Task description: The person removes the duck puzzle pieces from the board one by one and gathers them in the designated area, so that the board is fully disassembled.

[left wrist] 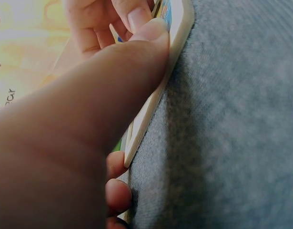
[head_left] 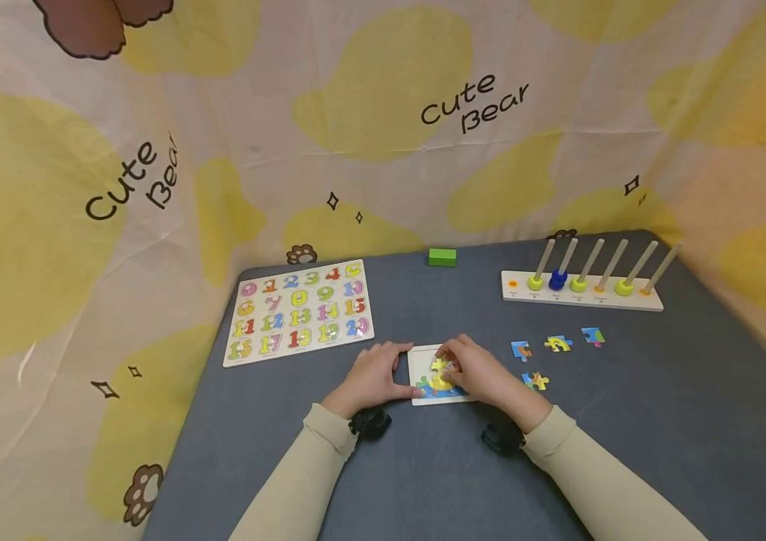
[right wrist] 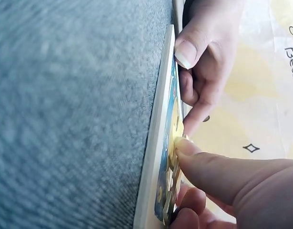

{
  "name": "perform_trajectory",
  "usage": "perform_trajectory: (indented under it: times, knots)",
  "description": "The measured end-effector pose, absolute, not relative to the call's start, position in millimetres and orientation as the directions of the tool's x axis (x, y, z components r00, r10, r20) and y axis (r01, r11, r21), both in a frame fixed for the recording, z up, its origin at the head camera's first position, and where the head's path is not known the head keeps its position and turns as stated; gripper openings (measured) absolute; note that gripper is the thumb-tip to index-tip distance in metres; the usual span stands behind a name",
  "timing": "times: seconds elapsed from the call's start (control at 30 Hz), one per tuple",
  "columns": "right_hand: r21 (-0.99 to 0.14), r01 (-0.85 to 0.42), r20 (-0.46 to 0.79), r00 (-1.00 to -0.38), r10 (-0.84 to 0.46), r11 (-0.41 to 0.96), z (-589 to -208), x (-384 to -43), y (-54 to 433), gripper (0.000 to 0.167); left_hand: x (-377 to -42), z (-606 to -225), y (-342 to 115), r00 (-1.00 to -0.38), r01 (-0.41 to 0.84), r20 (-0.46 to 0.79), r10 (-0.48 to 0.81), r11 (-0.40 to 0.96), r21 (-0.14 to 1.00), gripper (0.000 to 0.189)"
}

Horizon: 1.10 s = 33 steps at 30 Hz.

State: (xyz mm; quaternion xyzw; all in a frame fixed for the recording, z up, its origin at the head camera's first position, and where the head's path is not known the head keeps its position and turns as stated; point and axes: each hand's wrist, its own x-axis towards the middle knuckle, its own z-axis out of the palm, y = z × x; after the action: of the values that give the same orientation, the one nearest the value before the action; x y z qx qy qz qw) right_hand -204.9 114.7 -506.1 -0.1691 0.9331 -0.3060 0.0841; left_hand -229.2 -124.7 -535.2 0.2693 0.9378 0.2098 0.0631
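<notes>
A small jigsaw board (head_left: 422,359) with a pale wooden frame lies between the two hands, its blue, green and yellow picture partly filled. My left hand (head_left: 372,376) holds the board at its left side, thumb on the lower left corner and a fingertip at the upper left. In the left wrist view the left thumb (left wrist: 136,52) lies over the board's rim (left wrist: 182,31). My right hand (head_left: 481,372) pinches a yellow jigsaw piece (head_left: 438,365) over the picture. From the right wrist, the right thumb (right wrist: 203,167) presses against pieces standing slightly proud of the board; the fingers partly hide them.
Several loose jigsaw pieces (head_left: 558,343) lie right of the board. Behind them stands a peg counting stand (head_left: 582,296) with upright rods and a few rings. A number puzzle board (head_left: 298,312) lies at the left, and a green block (head_left: 441,258) sits near the back edge.
</notes>
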Motion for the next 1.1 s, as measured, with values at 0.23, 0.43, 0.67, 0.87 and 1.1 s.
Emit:
perform_trajectory:
  times: [0.23,0.43,0.67,0.87,1.1]
  knots:
    - [-0.697,-0.23,-0.033,-0.936,-0.351,0.679,-509.1,-209.2,118.8,0.031,-231.8,-538.9,-125.6,-0.846,0.472,-0.019,0.532,0.766,0.436,0.094]
    - [-0.665,-0.291,-0.005,-0.919,-0.395,0.687,-511.1,-211.1,122.2,0.035,-231.7,-537.0,-125.1,-0.848,0.464,-0.027,0.529,0.767,0.443,0.094]
    - [-0.651,-0.276,-0.001,-0.931,-0.364,0.707,-509.3,-213.3,122.3,0.029,-232.1,-533.3,-125.5,-0.847,0.47,-0.017,0.531,0.765,0.441,0.094]
    - [-0.655,-0.23,-0.022,-0.947,-0.322,0.72,-507.9,-210.6,120.5,0.031,-230.6,-534.2,-125.7,-0.846,0.463,-0.031,0.532,0.763,0.452,0.095]
    - [-0.633,-0.223,-0.025,-0.951,-0.308,0.741,-505.4,-208.6,119.0,0.033,-229.9,-534.5,-124.3,-0.849,0.457,-0.033,0.527,0.766,0.452,0.095]
